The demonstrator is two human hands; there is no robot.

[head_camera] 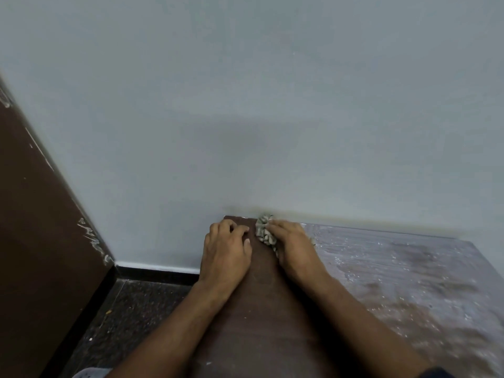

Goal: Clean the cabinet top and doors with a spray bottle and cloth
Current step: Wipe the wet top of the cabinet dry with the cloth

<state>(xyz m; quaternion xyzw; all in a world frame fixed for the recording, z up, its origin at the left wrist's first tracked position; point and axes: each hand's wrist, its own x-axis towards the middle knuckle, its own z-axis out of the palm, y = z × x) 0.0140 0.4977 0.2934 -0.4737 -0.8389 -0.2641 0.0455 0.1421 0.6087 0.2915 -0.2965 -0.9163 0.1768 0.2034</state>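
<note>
The brown cabinet top (pixel 261 301) runs from the bottom centre to the grey wall. Its left strip is dark and bare; the right part (pixel 403 274) is covered with whitish dust and streaks. My right hand (pixel 293 244) presses a crumpled grey-green cloth (pixel 264 231) onto the top near the far left corner, fingers over the cloth. My left hand (pixel 227 249) rests on the left edge of the top, fingers loosely bent, holding nothing. No spray bottle is in view.
A grey wall (pixel 245 105) stands right behind the cabinet. A dark brown door or panel (pixel 35 227) with white scuffs is at the left. Dark speckled floor (pixel 131 317) lies below the cabinet's left side.
</note>
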